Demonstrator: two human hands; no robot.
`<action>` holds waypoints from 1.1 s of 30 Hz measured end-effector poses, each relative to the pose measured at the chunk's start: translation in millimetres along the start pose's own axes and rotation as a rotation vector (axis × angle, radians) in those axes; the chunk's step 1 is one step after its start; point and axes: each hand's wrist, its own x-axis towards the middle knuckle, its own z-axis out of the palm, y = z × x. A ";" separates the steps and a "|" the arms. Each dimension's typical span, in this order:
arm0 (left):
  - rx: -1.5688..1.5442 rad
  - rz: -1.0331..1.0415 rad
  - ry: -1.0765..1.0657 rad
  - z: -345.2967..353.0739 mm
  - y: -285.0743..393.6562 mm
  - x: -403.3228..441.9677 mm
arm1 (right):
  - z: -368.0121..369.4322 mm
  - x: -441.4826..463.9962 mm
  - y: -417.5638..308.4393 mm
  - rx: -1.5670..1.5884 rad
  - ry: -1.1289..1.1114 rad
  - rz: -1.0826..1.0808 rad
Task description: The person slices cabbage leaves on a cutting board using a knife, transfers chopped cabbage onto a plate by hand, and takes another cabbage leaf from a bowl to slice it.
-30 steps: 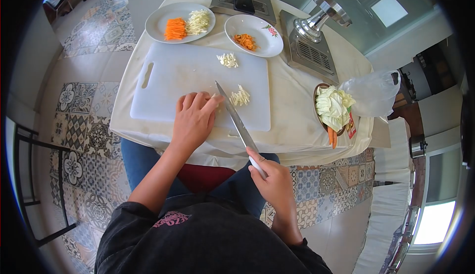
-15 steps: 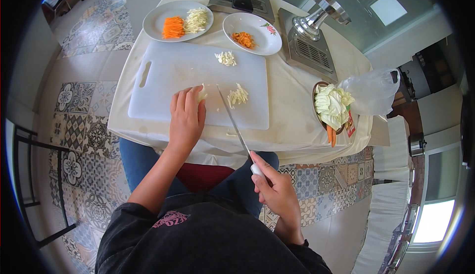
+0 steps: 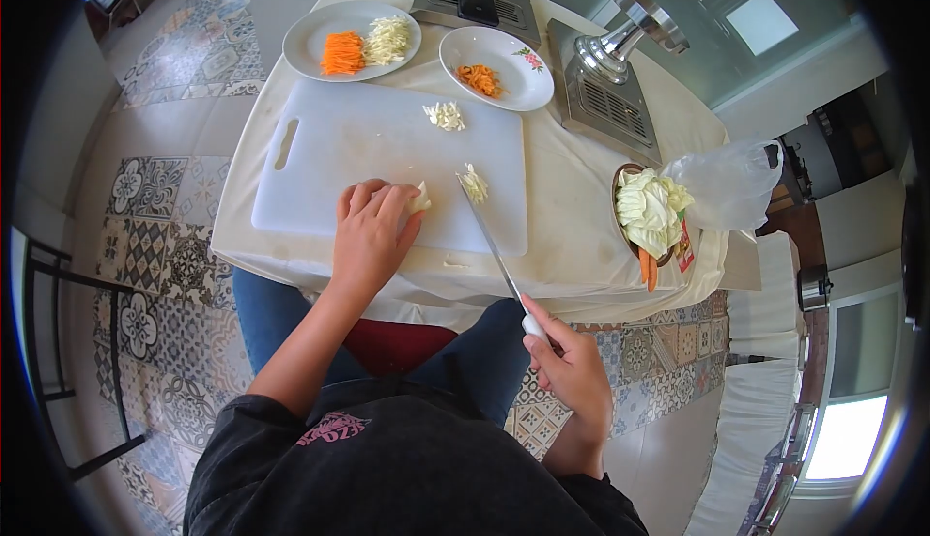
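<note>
On the white cutting board [image 3: 339,149], my left hand [image 3: 372,229] is closed around a pale cabbage piece [image 3: 419,198] that shows past its fingertips. My right hand [image 3: 572,359] grips the white handle of a knife [image 3: 497,254] off the board's near right corner. The blade's tip touches a small pile of cut pale strips [image 3: 473,183]. Farther back on the board is a second pile of pale bits [image 3: 445,116]. Behind the board, a plate [image 3: 302,50] holds orange strips [image 3: 343,54] and pale strips [image 3: 387,40].
A flowered plate [image 3: 533,91] carries orange scraps [image 3: 480,80]. Two metal appliances [image 3: 605,100] stand behind, with a black phone [image 3: 477,3] on one. At the right are a bowl with cabbage leaves [image 3: 651,209], carrots [image 3: 647,267] and a plastic bag [image 3: 731,185].
The knife and my right hand have moved right, away from my left hand. The near pile of strips looks narrower against the blade. My left hand has shifted slightly with its piece.
</note>
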 end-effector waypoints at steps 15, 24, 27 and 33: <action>0.005 0.011 -0.042 -2.5 2.6 0.8 | 44.5 15.3 -4.2 -0.062 -0.007 -0.287; 0.012 -0.016 -0.052 0.4 1.1 0.3 | 52.8 16.9 -7.4 -0.121 -0.026 -0.283; 0.001 -0.035 -0.059 2.9 -0.8 -1.8 | 52.6 16.5 -6.7 -0.088 -0.042 -0.255; 0.005 -0.037 -0.051 4.6 -2.0 -2.9 | 47.4 11.7 -8.6 -0.071 -0.066 -0.236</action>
